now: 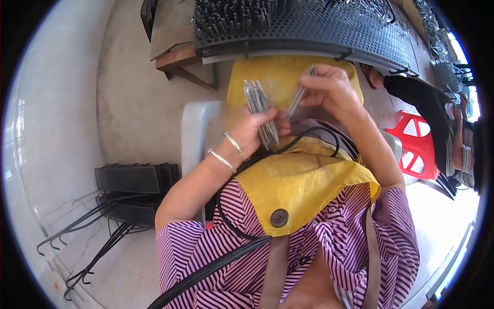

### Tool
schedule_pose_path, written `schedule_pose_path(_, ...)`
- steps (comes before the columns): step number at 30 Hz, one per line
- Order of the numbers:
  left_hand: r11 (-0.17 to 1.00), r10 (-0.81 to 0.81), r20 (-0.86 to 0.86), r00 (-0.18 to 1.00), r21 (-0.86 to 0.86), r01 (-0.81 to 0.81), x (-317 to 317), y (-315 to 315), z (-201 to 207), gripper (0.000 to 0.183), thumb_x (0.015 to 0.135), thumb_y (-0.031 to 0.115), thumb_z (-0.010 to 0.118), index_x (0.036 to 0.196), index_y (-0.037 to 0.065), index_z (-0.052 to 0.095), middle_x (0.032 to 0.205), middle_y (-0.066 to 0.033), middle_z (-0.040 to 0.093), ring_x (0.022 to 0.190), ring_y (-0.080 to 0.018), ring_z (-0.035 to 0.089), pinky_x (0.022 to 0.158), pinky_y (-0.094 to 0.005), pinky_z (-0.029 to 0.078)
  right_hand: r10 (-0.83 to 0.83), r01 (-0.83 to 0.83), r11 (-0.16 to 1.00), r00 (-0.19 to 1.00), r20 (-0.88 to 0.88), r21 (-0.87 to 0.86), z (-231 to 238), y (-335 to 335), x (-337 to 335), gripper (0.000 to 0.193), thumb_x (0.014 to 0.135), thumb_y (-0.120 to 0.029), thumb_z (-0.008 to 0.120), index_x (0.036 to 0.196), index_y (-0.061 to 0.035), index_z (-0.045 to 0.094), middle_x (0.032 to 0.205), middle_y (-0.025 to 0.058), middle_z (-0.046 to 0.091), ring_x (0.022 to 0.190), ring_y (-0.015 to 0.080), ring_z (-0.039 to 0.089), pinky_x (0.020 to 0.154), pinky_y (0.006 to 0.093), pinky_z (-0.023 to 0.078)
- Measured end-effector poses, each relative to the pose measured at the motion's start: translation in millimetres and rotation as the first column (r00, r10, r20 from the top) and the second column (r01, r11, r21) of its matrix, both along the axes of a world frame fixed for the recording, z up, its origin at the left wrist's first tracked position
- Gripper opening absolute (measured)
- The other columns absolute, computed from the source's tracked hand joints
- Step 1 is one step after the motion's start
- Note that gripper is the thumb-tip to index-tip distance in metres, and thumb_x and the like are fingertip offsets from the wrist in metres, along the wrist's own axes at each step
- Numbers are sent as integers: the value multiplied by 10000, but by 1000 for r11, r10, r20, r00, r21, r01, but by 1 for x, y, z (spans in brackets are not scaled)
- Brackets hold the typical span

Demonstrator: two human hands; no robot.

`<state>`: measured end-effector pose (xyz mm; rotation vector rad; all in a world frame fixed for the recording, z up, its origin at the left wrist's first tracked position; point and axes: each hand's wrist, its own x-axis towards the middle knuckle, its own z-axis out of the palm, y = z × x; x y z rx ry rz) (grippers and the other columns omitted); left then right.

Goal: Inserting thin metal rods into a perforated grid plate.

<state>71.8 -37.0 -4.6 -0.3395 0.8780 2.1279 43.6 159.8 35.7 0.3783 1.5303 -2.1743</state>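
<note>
In front of my chest, my left hand (256,129) is closed round a bundle of slim grey metal pieces (261,110), their tips pointing up and away from me. Just to the right, my right hand (329,88) pinches one or a few similar slim metal pieces (298,98) at a slant, their lower end close to the left fingers. The right hand is slightly blurred, so the exact number cannot be told. Beneath both hands lies the yellow apron (239,82) across my lap.
Beyond my knees stands a black perforated rack (329,38), with many upright metal pieces (234,18) at its left. A wooden stool or table (180,56) is left of it. Black perforated trays with hooks (128,180) lie lower left. Another person (419,95) sits right, near a red stool (414,141).
</note>
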Motion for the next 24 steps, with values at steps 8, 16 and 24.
schedule_pose_path(8,996,6,26,1000,94,-9,-3,-3,-12,127,806,89,531,874,-18,524,775,-132,575,717,-247,593,686,-388,515,-248,148,949,896,-369,-278,6,4,-76,144,809,-58,533,912,42,524,865,137,589,766,213,594,692,326,518)
schedule_pose_path(16,995,43,91,995,85,-51,-2,-3,-10,109,797,54,532,868,-29,518,761,-138,574,699,-242,592,654,-379,522,-269,313,949,772,-576,-24,14,-13,-82,154,763,-23,586,894,53,552,816,140,603,731,199,603,636,295,530)
schedule_pose_path(24,995,64,101,993,74,-72,-2,-3,-11,104,794,49,535,859,-30,518,751,-143,575,677,-248,593,629,-385,524,-288,427,902,700,-653,61,14,-18,-83,147,760,-20,584,888,50,565,814,131,613,735,174,603,615,251,521)
